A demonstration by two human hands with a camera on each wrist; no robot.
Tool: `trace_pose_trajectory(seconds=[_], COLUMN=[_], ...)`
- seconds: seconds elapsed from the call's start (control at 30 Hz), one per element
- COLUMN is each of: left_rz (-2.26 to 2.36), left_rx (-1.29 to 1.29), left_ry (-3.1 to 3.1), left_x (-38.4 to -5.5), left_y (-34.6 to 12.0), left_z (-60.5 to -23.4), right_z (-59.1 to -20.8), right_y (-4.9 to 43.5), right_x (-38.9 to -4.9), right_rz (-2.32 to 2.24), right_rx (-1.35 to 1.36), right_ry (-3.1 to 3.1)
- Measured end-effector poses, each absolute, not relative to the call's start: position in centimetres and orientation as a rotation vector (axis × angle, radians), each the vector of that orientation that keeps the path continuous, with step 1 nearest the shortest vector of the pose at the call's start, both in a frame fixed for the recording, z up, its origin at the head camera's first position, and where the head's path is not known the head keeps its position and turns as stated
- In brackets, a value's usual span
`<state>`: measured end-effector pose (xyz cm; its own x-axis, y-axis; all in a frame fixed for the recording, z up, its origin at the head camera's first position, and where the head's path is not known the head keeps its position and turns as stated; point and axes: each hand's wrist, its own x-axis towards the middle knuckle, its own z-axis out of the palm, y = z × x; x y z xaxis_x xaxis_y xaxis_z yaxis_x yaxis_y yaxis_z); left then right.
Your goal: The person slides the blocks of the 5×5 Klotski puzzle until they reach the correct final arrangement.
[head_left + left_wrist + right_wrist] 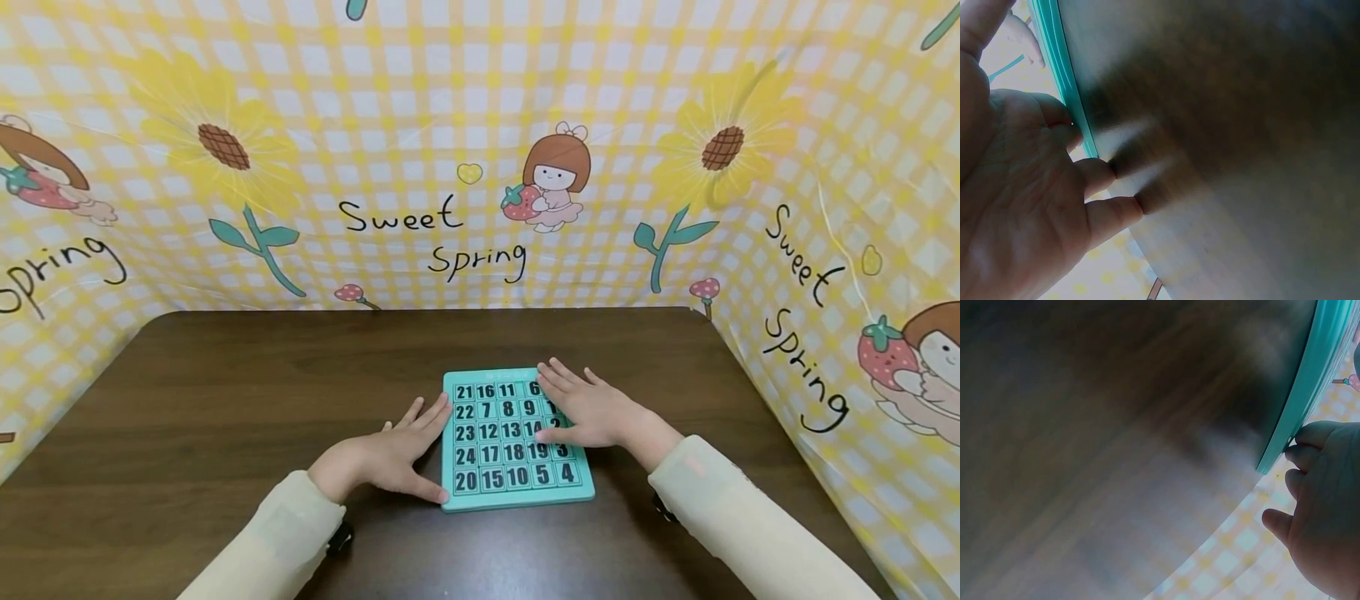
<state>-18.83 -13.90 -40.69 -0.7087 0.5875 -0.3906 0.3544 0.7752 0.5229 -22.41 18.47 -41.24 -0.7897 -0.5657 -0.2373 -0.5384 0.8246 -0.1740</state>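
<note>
A teal number slide puzzle (500,454) lies flat on the dark wooden table, its numbered tiles set in rows. Along its left edge my left hand (390,457) is spread, thumb near the lower corner and fingertips near the upper part. In the left wrist view, some of that hand's fingertips meet the tabletop beside the teal rim (1065,75). My right hand (592,410) reaches over the puzzle's right side with straight fingers, hiding the upper right corner and part of several tiles. The right wrist view shows its fingers (1310,434) against the puzzle's side.
The brown tabletop (300,358) has rounded far corners. A yellow checked cloth (405,108) with flowers, cartoon figures and "Sweet Spring" lettering hangs behind the table and along both sides. A small brown object or print (6,437) shows at the far left edge.
</note>
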Motion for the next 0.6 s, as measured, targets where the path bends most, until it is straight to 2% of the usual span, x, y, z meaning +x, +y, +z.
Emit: trace_pose_trajectory(seconds=[0.33, 0.6], left_rz=[0.562, 0.558], left_rx=[0.705, 0.7], left_ry=[2.416, 2.421], left_x=[-18.9, -18.9], left_y=[-13.8, -13.9], left_z=[-40.9, -40.7], right_z=[-41.3, -41.2], right_y=[17.6, 19.0], right_x=[-22.4, -21.2], right_rz=[-0.123, -0.142], right_rx=[-0.866, -0.868], right_ry=[2.715, 2.75])
